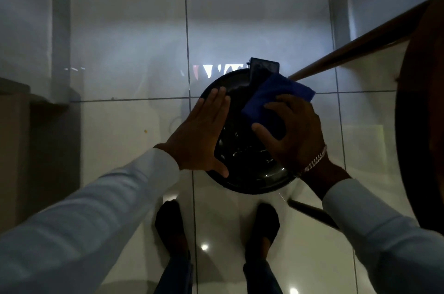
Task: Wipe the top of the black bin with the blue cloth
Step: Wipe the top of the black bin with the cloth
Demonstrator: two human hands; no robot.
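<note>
From your head view, the black bin [247,149] stands on the floor [120,125] before your feet. Your left hand [201,137] lies flat, fingers spread, on its left rim; your right hand [293,132] presses the blue cloth [271,99] onto the lid's far-right part, long axis running diagonally away.

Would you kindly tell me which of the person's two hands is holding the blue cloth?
The right hand, the one with the bracelet, presses the blue cloth onto the black bin; the left hand lies flat and empty on the lid.
</note>
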